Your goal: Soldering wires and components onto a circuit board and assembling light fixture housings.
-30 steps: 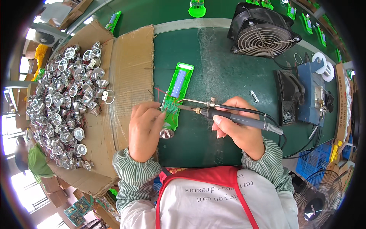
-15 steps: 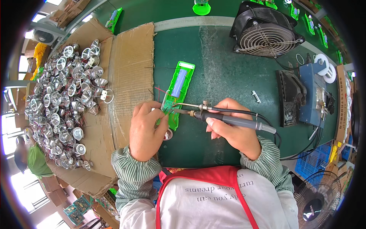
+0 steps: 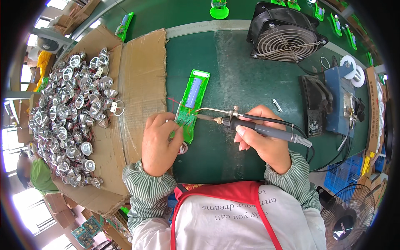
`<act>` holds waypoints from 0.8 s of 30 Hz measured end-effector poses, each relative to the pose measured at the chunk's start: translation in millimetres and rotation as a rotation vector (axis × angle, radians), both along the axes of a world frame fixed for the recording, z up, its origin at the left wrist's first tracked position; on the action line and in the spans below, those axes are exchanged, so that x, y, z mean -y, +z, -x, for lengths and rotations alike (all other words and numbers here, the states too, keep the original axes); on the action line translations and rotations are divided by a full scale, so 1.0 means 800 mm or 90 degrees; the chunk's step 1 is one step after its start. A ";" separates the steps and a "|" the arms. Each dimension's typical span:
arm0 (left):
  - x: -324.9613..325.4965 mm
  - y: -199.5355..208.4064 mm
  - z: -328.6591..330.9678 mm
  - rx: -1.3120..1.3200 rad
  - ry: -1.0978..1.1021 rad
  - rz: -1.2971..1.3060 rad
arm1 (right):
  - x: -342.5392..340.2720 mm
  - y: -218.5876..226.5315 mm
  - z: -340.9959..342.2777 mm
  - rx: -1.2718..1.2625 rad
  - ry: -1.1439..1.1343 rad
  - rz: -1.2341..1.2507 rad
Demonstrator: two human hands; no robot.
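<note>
In my right hand (image 3: 266,137) is a grey-and-black soldering iron (image 3: 266,130), with a thin curved metal solder-feed tube (image 3: 216,110) fixed above its tip. The tip points left, at the edge of a small green circuit board (image 3: 185,117). That board sits in a bright green plastic housing (image 3: 203,85), which also holds a blue cylindrical battery (image 3: 193,93) and thin red wires. My left hand (image 3: 160,143) is closed at the housing's lower left edge; its fingertips hide what they pinch. A shiny reflector cup (image 3: 183,148) shows partly beside this hand.
On the left, a cardboard box (image 3: 143,83) holds a heap of reflector cups (image 3: 75,112). A black fan (image 3: 287,37) stands at the back. To the right are a blue soldering station (image 3: 339,98), a black stand (image 3: 312,104) and a solder spool (image 3: 354,71). A small white piece (image 3: 276,105) lies nearby.
My right hand has drawn the soldering iron slightly to the right, its tip moving back from the middle of the board. My left hand stays at the housing. The view has shifted slightly.
</note>
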State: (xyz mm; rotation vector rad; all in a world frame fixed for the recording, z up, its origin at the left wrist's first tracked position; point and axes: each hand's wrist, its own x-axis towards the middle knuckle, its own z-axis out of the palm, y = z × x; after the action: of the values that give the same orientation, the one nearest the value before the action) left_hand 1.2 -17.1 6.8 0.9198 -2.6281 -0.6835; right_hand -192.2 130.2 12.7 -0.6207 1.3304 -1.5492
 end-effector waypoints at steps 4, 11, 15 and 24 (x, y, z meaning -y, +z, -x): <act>0.000 0.001 0.001 -0.007 -0.007 0.011 | -0.012 -0.001 0.007 -0.006 -0.027 -0.009; -0.024 0.011 0.002 0.118 -0.020 0.160 | -0.033 -0.007 0.026 -0.027 -0.056 0.008; -0.038 0.014 0.014 0.218 0.003 0.276 | -0.041 -0.009 0.035 -0.039 -0.079 0.025; 0.048 0.086 0.067 -0.015 -0.038 0.176 | -0.055 -0.008 0.058 -0.026 -0.116 0.015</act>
State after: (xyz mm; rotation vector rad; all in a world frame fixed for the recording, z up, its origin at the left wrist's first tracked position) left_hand -52.3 -55.7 75.2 0.7501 -2.6494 -0.3278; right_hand -239.0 174.3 6.7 -0.5611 1.4343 -1.7083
